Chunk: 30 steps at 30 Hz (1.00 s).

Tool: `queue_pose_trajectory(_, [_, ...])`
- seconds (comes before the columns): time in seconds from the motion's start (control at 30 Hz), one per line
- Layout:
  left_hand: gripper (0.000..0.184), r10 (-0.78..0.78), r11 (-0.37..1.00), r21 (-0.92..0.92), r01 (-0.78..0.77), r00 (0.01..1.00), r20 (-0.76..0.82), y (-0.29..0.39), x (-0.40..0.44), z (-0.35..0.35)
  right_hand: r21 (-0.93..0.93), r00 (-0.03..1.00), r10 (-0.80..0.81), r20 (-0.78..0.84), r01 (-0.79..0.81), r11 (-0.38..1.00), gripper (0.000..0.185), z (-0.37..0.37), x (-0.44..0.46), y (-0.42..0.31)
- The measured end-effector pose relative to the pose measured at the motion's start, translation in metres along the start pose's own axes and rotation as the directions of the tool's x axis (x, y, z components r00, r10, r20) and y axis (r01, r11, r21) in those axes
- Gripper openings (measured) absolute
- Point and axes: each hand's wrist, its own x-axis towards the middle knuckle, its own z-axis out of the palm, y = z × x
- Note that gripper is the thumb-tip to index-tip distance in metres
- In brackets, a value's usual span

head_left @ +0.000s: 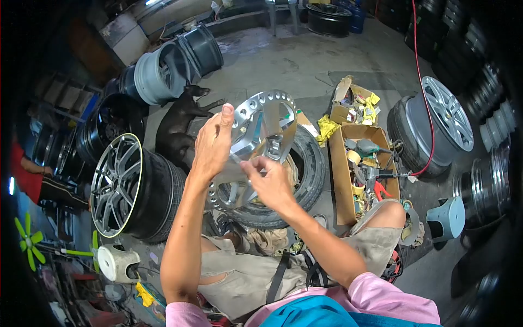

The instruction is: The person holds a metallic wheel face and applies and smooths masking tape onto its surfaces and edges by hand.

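A shiny silver wheel rim [252, 104], with a row of round holes along its edge, is in front of me above a black tyre [311, 180] lying on the floor. My left hand [212, 143] is raised at the rim's left side, thumb pointing up. Its other fingers are mostly hidden, so its grip is unclear. Lower and to the right, my right hand [267, 179] is closed in a pinch in front of the rim's spokes. What it pinches is too small or blurred to make out. A greyish, see-through smear shows between the hands.
An open cardboard box [339, 180] of tools and tape stands right of the tyre, with a smaller box [340, 111] behind. A dark dog [177, 122] lies at left near a spoked wheel [117, 185]. A red hose [427, 109] hangs at right beside another wheel [448, 117].
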Motion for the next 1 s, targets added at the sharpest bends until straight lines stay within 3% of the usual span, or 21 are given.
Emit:
queue_pose_trajectory(0.07, [0.085,0.005,0.999,0.045,-0.004,1.0,-0.006,0.008,-0.002,-0.002,0.071,0.994,0.033,0.106,-0.041,0.997,0.036,0.007,-0.007,-0.006])
queue_pose_trajectory(0.2, [0.085,0.038,0.999,0.017,-0.037,0.999,-0.031,0.007,-0.004,0.001,0.016,1.0,-0.01,0.001,0.01,1.0,0.036,-0.002,-0.001,0.004])
queue_pose_trajectory(0.27, [0.085,0.049,0.999,0.005,-0.049,0.998,-0.026,0.005,-0.003,0.002,0.029,0.999,0.049,0.007,-0.049,0.998,0.037,0.001,-0.001,0.007])
queue_pose_trajectory(0.37, [0.086,0.027,0.999,0.033,-0.027,1.0,-0.002,0.007,-0.003,-0.002,0.16,0.987,0.065,0.149,-0.089,0.983,0.033,0.014,-0.011,0.004])
queue_pose_trajectory(0.47, [0.087,-0.011,1.0,0.024,0.011,1.0,0.0,0.006,-0.001,-0.004,0.216,0.993,0.073,0.093,-0.092,0.972,0.025,-0.004,-0.013,0.011])
queue_pose_trajectory(0.5, [0.089,-0.015,0.999,0.031,0.015,1.0,-0.003,0.002,0.002,-0.003,0.162,0.997,-0.082,0.002,0.081,0.983,0.023,-0.011,-0.012,0.024])
queue_pose_trajectory(0.53, [0.089,-0.032,0.999,0.024,0.032,0.999,-0.017,0.0,0.004,-0.003,0.084,0.999,-0.042,0.026,0.04,0.996,0.02,-0.025,-0.014,0.03])
queue_pose_trajectory(0.6, [0.091,-0.049,0.999,-0.011,0.05,0.998,0.035,0.001,0.008,-0.004,-0.237,0.97,-0.234,0.061,0.241,0.941,0.014,-0.041,-0.023,0.033])
queue_pose_trajectory(0.63, [0.093,-0.042,0.999,0.003,0.042,0.999,0.016,0.004,0.009,-0.004,-0.24,0.97,-0.229,0.075,0.241,0.94,0.014,-0.044,-0.024,0.032])
queue_pose_trajectory(0.7, [0.095,-0.059,0.998,-0.013,0.059,0.998,0.018,0.0,0.015,-0.003,-0.432,0.862,-0.444,0.244,0.507,0.746,0.012,-0.044,-0.026,0.031])
queue_pose_trajectory(0.73, [0.096,-0.063,0.998,-0.026,0.063,0.998,0.027,-0.002,0.019,-0.002,-0.43,0.861,-0.44,0.254,0.508,0.746,0.012,-0.041,-0.024,0.032])
queue_pose_trajectory(0.83, [0.1,-0.075,0.996,-0.042,0.075,0.997,0.015,-0.008,0.024,0.0,-0.467,0.681,-0.615,0.398,0.727,0.503,0.016,-0.033,-0.009,0.027])
queue_pose_trajectory(1.0, [0.108,-0.099,0.995,-0.028,0.101,0.993,0.059,-0.013,0.027,-0.009,-0.488,0.554,-0.697,0.455,0.81,0.326,0.018,-0.02,0.002,0.005])
